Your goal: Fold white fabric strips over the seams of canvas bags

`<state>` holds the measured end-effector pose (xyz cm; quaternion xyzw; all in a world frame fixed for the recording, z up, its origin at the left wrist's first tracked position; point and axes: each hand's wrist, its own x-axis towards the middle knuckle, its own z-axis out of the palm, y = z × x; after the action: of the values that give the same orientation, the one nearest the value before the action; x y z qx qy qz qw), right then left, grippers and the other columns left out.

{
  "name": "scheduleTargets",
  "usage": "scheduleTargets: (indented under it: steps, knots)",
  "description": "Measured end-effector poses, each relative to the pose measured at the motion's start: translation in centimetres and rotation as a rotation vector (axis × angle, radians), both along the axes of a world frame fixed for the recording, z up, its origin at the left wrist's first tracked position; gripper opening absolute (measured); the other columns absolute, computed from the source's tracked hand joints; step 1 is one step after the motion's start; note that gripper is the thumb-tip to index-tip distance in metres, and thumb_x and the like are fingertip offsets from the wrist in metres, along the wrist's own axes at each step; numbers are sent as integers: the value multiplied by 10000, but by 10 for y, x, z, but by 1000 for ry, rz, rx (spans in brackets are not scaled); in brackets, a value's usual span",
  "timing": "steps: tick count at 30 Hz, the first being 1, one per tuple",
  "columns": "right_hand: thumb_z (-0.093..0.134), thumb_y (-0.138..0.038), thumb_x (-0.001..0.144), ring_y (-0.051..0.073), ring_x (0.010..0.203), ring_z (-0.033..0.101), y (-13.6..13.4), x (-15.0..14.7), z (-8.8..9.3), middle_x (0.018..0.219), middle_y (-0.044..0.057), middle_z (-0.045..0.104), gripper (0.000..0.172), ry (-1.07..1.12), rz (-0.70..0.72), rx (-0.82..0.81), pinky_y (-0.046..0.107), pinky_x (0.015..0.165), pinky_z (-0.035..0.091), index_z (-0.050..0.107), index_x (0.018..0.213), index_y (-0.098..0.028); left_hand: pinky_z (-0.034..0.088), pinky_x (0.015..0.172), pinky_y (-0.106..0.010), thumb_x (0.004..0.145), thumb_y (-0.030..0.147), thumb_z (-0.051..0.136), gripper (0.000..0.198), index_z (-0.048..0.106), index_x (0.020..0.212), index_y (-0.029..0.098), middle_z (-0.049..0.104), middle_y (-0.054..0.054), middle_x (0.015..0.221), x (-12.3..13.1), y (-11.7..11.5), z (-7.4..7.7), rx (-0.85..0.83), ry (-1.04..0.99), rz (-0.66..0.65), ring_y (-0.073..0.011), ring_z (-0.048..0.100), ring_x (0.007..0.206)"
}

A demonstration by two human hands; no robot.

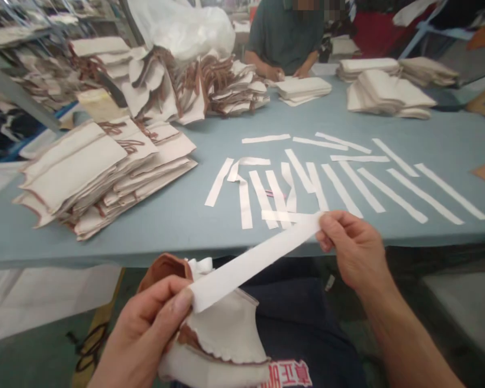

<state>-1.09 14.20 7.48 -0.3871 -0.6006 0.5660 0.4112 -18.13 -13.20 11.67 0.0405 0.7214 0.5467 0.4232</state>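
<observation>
A white strip [254,261] is stretched between my two hands, slanting up to the right in front of the table edge. My left hand [157,318] pinches its lower end, and my right hand [350,242] pinches the upper end between thumb and fingers. Under the strip, on my lap, lies a cream fabric piece [230,328] with brown parts and a wavy edge. Whether my left hand also grips that piece is hidden. Several loose white strips [375,194] lie spread over the blue-green table [210,143], just beyond my right hand.
A stack of cream pieces with brown edging [84,167] stands on the table's left. Behind it are a heap of similar pieces [226,86] and a clear plastic bag [186,24]. Across the table a person [286,37] works near folded cream stacks [388,91].
</observation>
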Motion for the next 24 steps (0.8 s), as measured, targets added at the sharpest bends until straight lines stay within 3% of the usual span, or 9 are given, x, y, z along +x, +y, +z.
scheduleTargets:
  steps: [3,8,11,13,15,17,19,21,24]
  knots:
    - [916,-770,705,86,465,492,0,30,-11,553,-18,618,616,-138,-31,6,200,449,406,699,702,-195,315,480,-167,624,862,895,729,677,764,180,545,39,547,-1,12,5,15,-46,-138,-77,430,476]
    - [814,-795,805,98,489,478,-6,76,-28,560,-10,587,646,-331,-13,32,229,479,386,648,655,-189,275,485,-171,825,867,726,687,720,830,180,490,26,608,-10,26,-3,70,-50,-502,-91,383,538]
    - [810,-706,867,128,539,559,-14,89,-23,615,8,643,551,-383,-5,110,249,528,438,692,728,-186,249,463,-183,865,837,706,651,653,765,196,440,41,604,-11,38,-1,105,-62,-626,-91,339,527]
    - [812,-612,922,166,654,672,-25,84,-10,736,32,736,426,-294,18,209,273,637,532,745,868,-195,232,450,-197,900,806,686,640,562,698,211,400,51,599,-9,46,5,157,-57,-684,-93,302,521]
    - [771,-548,993,202,859,766,-37,68,7,938,64,815,333,-125,186,263,314,823,602,767,1035,-217,243,445,-211,955,772,628,628,510,675,222,400,46,603,-4,54,14,184,17,-740,-103,307,524]
    - [723,-549,1036,231,1106,777,-48,44,21,1174,94,822,357,60,472,231,367,1012,595,742,1207,-236,270,441,-219,990,754,574,615,551,685,221,411,40,602,1,58,23,181,120,-796,-112,330,519]
    - [724,-570,1029,237,1174,749,-54,19,29,1215,99,799,403,159,715,182,397,1079,567,722,1245,-230,302,435,-221,999,759,545,624,615,703,214,403,40,595,5,59,29,180,198,-808,-116,336,508]
    - [764,-591,986,203,998,735,-56,0,29,1050,65,780,412,164,863,105,353,946,588,731,1137,-210,346,437,-214,1006,755,532,636,662,711,206,415,33,596,9,56,30,187,249,-770,-120,357,506]
    - [841,-629,896,121,696,576,-54,-13,24,794,-16,662,458,118,955,-70,247,660,499,691,904,-196,397,425,-204,978,695,646,554,736,746,199,534,8,599,9,49,22,170,290,-614,-134,460,502]
